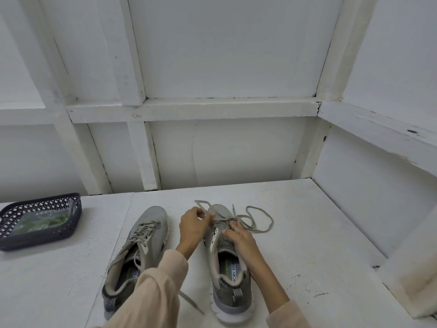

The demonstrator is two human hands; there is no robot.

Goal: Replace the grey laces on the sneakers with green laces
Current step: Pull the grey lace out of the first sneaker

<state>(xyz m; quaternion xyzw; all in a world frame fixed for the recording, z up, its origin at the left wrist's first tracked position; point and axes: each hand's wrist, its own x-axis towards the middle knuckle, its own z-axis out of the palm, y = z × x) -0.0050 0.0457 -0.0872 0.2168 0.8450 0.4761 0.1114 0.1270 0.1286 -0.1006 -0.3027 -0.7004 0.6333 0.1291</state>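
Observation:
Two grey sneakers stand on a white table, toes pointing away from me. The left sneaker (139, 247) still carries its grey lace, loosened. On the right sneaker (228, 275) the grey lace (257, 221) is mostly pulled out and trails in loops past the toe to the right. My left hand (192, 227) pinches a strand of that lace near the toe. My right hand (237, 235) rests on the tongue area with its fingers at the eyelets. The green laces (43, 222) lie in a clear bag inside a dark basket.
The dark perforated basket (35, 240) sits at the table's left. White panelled walls close in the back and right sides. A raised white ledge (406, 287) runs along the right edge of the table.

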